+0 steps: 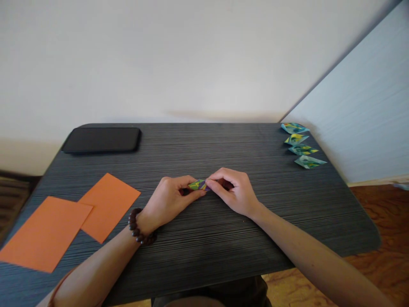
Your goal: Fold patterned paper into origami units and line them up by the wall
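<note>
A small folded paper piece, patterned in green, yellow and purple, is held low over the middle of the table between both hands. My left hand, with a dark beaded bracelet at the wrist, pinches its left end between thumb and fingers. On the other end, the thumb and forefinger of my right hand are closed. Fingertips cover much of the paper, so its full shape is hidden.
Two orange paper sheets overlap at the left. A black phone-like slab lies at the back left of the dark table. Several folded paper pieces line the back right edge. A wall stands behind.
</note>
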A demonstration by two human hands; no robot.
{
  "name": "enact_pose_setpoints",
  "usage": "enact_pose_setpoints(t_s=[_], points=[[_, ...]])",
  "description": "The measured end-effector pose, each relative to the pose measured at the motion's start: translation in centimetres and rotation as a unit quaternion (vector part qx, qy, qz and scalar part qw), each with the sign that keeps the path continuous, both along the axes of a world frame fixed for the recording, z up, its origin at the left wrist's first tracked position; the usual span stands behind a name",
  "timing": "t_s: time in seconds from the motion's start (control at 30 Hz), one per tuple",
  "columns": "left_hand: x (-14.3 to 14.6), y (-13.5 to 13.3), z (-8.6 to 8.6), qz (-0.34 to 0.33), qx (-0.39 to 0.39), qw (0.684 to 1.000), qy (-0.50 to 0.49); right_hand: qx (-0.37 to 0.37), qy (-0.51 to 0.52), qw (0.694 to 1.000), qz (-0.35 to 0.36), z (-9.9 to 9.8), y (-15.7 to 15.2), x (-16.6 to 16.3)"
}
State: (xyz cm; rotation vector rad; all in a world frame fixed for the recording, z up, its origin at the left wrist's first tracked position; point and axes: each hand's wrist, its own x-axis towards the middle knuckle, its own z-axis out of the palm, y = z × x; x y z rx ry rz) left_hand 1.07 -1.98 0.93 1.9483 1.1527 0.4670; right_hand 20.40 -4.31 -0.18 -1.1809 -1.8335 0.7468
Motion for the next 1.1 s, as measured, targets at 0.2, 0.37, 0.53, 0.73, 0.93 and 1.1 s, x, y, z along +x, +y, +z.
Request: enact_pose_setpoints(t_s=[0.2,0.37,0.53,0.73,0.93,1.1], points=[[0.01,0.07,0.15,0.016,0.049,0.999,-0.003,0.013,-0.013,1.000,0.014,0.05,0.12,0.16],[0.02,0.49,0.25,0.020,0.029,0.996,-0.085,0.022,-0.024,0.999,0.018,0.00,0.17,0.14],[0.35,0.48,0.37,0.086,-0.053,0.981,-0.163,0.016,-0.007,1.000,-0.001,0.09,0.08,0.02],[0.37,0.38,0.21,0.149,-0.091,0.966,-0.193,-0.006,0.022,0.999,-0.043,-0.27,0.00,-0.04],[0.19,0.61,-0.22,0.180,-0.092,0.960,-0.193,-0.009,0.047,0.996,-0.072,-0.42,0.15,0.15],[0.22,0.74,-0.60,0.218,-0.149,0.924,-0.278,-0.031,0.101,0.991,-0.084,-0.59,0.26,0.39]])
